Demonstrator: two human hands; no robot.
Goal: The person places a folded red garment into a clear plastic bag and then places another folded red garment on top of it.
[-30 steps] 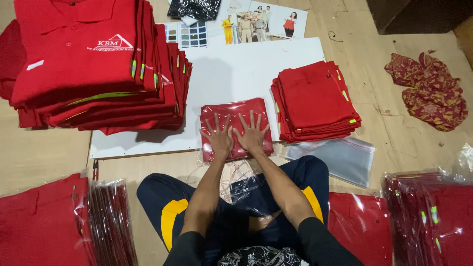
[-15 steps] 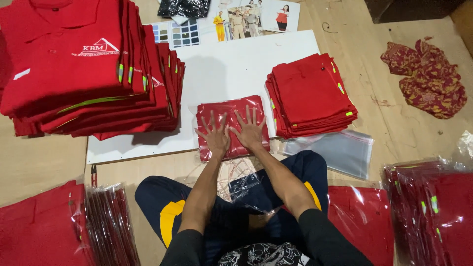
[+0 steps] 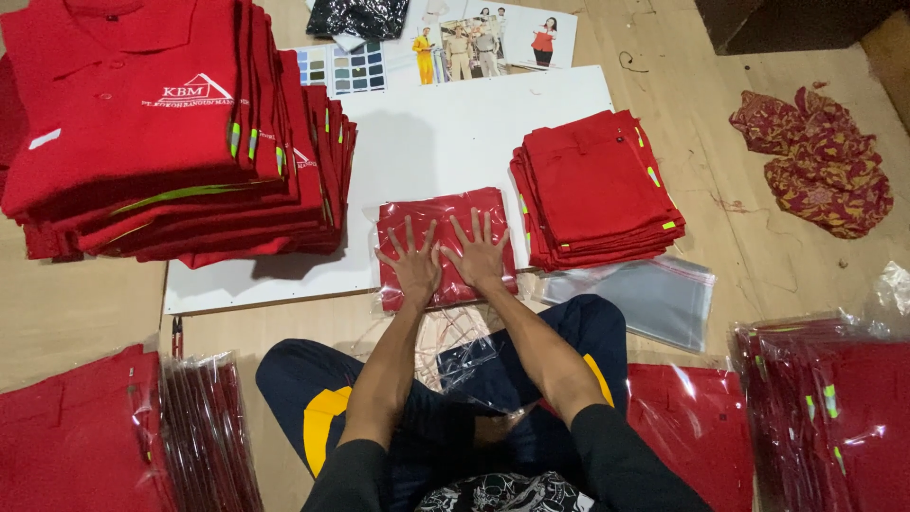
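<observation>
Pressing flat with fingers spread, the left hand (image 3: 413,268) and right hand (image 3: 479,254) lie side by side on a bagged red shirt (image 3: 444,245); neither grip closes on anything. The shirt rests at the near edge of a white board (image 3: 445,133) on the floor. Just right stands a stack of folded red shirts (image 3: 595,187); left, a taller pile of red shirts (image 3: 161,133). Empty clear bags (image 3: 654,296) lie near the right knee.
</observation>
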